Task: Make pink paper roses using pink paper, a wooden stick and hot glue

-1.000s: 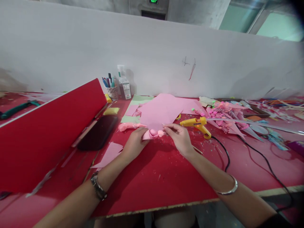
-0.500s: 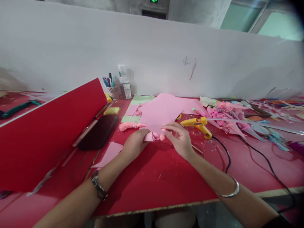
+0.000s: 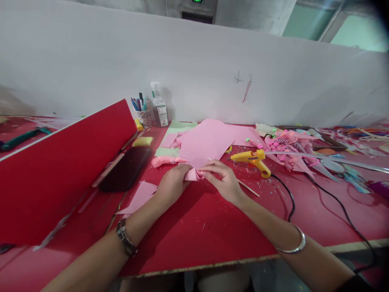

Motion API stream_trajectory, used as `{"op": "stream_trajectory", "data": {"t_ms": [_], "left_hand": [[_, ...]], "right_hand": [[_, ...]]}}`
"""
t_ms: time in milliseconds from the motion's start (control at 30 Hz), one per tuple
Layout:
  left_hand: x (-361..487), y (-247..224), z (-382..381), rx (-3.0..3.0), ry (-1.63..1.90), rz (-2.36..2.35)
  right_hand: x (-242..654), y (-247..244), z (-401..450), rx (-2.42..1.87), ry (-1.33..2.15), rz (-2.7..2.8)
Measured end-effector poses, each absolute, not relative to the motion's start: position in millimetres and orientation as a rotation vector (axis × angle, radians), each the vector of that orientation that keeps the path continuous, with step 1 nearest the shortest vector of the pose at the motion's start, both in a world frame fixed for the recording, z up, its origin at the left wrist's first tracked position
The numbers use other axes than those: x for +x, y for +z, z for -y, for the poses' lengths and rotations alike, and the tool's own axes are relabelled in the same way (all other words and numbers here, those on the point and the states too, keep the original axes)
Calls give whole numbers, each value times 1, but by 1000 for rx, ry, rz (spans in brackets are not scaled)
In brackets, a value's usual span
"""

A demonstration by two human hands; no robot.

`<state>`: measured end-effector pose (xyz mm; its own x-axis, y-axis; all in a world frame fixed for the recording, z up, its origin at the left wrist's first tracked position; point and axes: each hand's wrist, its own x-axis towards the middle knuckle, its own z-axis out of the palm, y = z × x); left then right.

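Between my hands, over the red table, is a small folded pink paper piece [image 3: 191, 175] with layered pleats at its right end. My left hand [image 3: 172, 181] is closed around its left side. With thumb and fingers, my right hand [image 3: 224, 180] pinches the pleated right end, and the fingertips hide part of it. Just behind lies a large pink paper sheet [image 3: 208, 140]. Left of that sheet's near corner rests a peach-pink clay-like strip [image 3: 165, 161] that looks wrapped in plastic. A thin wooden stick [image 3: 248, 188] lies beside my right hand.
A yellow hot glue gun [image 3: 253, 160] lies to the right, its black cord [image 3: 287, 192] running off the front edge. Pink decorated pieces [image 3: 288, 148] are heaped beyond it. At left are a dark phone [image 3: 126, 170], a red upright board [image 3: 67, 170], a pen cup [image 3: 143, 117] and a bottle [image 3: 160, 107].
My right hand has moved slightly left, its fingertips now on the pleated end of the pink paper piece. More of the wooden stick shows. My left hand stays nearly still.
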<state>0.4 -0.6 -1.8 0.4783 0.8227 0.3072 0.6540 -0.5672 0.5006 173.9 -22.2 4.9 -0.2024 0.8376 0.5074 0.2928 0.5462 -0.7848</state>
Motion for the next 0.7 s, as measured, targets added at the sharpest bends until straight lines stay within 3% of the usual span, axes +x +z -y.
{"op": "stream_trajectory", "data": {"t_ms": [400, 700], "left_hand": [[1, 4, 3, 2658, 617, -1540], [1, 14, 7, 3054, 529, -1563]], "right_hand": [[172, -5, 18, -1048, 946, 1521], [174, 0, 18, -1056, 913, 1593]]}}
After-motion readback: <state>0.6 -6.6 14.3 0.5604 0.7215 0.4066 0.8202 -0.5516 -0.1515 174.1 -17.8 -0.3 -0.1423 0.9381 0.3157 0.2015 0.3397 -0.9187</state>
